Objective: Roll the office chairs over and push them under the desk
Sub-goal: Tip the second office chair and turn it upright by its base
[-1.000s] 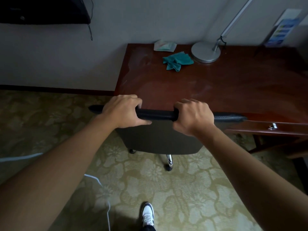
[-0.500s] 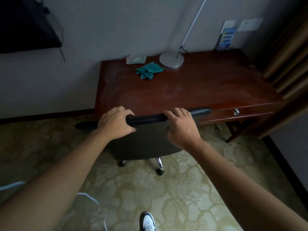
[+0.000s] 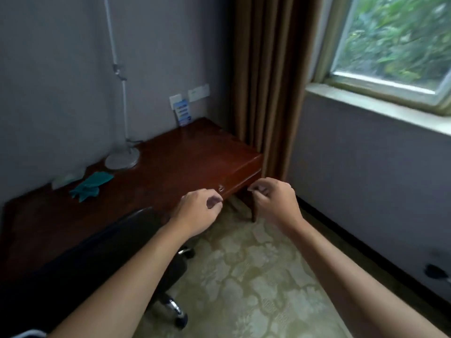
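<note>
Both hands [image 3: 199, 211] [image 3: 274, 204] hover beyond the chair [image 3: 97, 259], fingers loosely curled (holding nothing).

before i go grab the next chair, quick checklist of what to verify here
1. Left hand off the chair: ok, loosely curled, holding nothing.
2. Right hand free: ok, holding nothing.
3. Chair backrest against the desk edge: ok.
4. Seat fully under the desk: cannot tell, hidden.
5. Carpet ahead free of obstacles: ok.
6. Another chair nearby: cannot tell, none in view.
</note>
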`<state>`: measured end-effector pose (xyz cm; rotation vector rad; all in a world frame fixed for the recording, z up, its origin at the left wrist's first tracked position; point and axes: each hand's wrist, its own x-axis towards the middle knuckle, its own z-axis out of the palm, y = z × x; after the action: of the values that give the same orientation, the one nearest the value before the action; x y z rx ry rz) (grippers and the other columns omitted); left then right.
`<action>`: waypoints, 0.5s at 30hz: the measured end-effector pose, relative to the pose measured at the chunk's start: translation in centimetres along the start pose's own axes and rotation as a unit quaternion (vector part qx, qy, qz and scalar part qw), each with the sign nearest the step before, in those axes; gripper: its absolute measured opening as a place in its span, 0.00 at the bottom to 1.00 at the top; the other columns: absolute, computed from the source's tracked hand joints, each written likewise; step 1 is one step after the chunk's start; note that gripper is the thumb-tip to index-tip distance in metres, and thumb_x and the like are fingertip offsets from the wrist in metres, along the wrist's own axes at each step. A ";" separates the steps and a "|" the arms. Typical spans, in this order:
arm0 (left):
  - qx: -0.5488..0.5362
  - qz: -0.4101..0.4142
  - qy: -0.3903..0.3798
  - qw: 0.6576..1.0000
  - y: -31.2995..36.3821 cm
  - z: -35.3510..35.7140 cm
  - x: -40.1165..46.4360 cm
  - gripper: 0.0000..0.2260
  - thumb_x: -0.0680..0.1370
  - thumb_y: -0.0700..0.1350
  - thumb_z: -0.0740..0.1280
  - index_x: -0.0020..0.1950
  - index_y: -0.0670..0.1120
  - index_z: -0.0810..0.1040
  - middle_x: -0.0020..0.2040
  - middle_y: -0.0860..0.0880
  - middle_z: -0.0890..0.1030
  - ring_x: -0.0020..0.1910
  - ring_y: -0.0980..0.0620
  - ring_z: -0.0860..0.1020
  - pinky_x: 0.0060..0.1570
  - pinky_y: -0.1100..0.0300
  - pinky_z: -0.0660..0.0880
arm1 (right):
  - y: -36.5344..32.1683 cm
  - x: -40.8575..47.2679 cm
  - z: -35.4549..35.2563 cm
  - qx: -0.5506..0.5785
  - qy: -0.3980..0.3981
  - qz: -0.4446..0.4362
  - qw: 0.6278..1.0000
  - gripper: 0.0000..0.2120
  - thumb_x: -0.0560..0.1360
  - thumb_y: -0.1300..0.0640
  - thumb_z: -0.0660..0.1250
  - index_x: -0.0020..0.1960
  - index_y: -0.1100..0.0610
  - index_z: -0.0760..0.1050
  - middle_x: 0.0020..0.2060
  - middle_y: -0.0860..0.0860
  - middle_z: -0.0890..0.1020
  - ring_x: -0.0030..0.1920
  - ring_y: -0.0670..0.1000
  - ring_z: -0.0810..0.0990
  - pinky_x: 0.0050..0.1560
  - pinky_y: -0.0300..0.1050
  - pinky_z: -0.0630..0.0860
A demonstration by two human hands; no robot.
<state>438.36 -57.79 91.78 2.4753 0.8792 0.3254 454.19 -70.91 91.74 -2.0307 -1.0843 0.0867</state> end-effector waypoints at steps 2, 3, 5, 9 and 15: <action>-0.012 0.033 -0.025 0.999 5.3 2.8 2.5 0.04 0.77 0.50 0.68 0.48 0.56 0.83 0.44 0.58 0.83 0.45 0.57 0.80 0.49 0.55 0.78 | 4.2 0.0 -4.7 0.013 0.039 0.050 0.998 0.11 0.68 0.57 0.62 0.43 0.49 0.83 0.39 0.45 0.85 0.41 0.47 0.81 0.44 0.41 0.76; -0.023 0.060 -0.037 0.997 9.0 5.1 4.1 0.04 0.77 0.50 0.68 0.48 0.56 0.83 0.44 0.59 0.83 0.44 0.59 0.80 0.48 0.55 0.79 | 7.0 -0.3 -7.9 0.013 0.062 0.081 0.995 0.11 0.68 0.57 0.63 0.43 0.48 0.83 0.39 0.45 0.85 0.41 0.47 0.81 0.44 0.40 0.76; -0.053 0.090 -0.055 0.993 14.8 8.7 5.8 0.03 0.76 0.51 0.69 0.46 0.57 0.83 0.41 0.59 0.84 0.43 0.60 0.81 0.48 0.56 0.79 | 11.1 -1.3 -12.3 0.015 0.095 0.135 0.986 0.10 0.69 0.57 0.64 0.42 0.48 0.83 0.39 0.44 0.85 0.42 0.46 0.81 0.45 0.39 0.75; -0.096 0.184 -0.115 0.972 26.8 15.7 7.3 0.04 0.73 0.53 0.67 0.43 0.59 0.81 0.39 0.63 0.83 0.41 0.64 0.80 0.48 0.59 0.78 | 18.5 -5.1 -21.0 0.043 0.165 0.237 0.957 0.10 0.70 0.59 0.64 0.39 0.48 0.82 0.38 0.45 0.85 0.43 0.45 0.82 0.46 0.40 0.76; -0.101 0.319 -0.253 0.908 43.5 26.0 7.6 0.05 0.76 0.52 0.66 0.43 0.60 0.81 0.39 0.67 0.82 0.42 0.65 0.80 0.44 0.62 0.76 | 27.8 -14.1 -33.3 0.077 0.335 0.380 0.859 0.12 0.65 0.54 0.59 0.35 0.45 0.81 0.32 0.44 0.83 0.39 0.46 0.81 0.43 0.43 0.76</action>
<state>476.76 -91.74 92.75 2.4034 -0.1825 -0.0263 477.30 -110.22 90.79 -1.9826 0.1795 -0.1243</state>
